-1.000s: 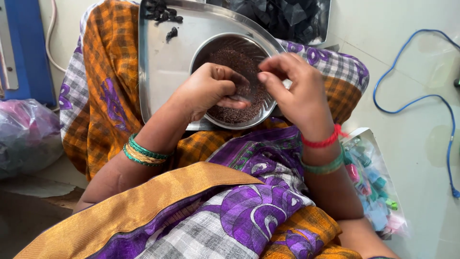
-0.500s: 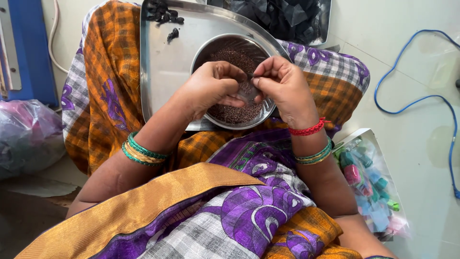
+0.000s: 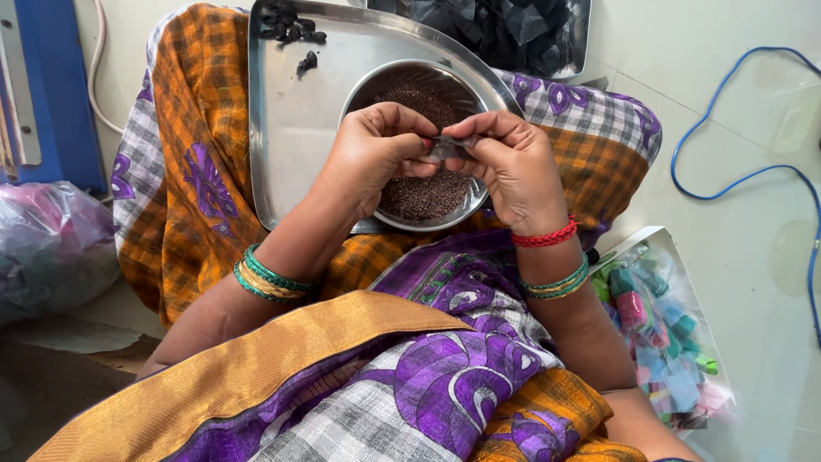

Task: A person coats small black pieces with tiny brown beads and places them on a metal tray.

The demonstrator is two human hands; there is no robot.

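While both hands meet above the steel bowl (image 3: 409,198) of dark seeds, left hand (image 3: 376,154) and right hand (image 3: 513,167) each pinch, grip closed, one small dark piece (image 3: 446,147). Clear packet (image 3: 663,338) of coloured items lies right.

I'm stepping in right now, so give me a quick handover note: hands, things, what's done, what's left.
Left hand and right hand pinch one small dark piece between their fingertips, above the steel bowl.
The bowl, holding fine dark grains, sits on a steel tray on the lap.
Done: a few dark bits lie at the tray's far corner.
Left: the piece in hand.
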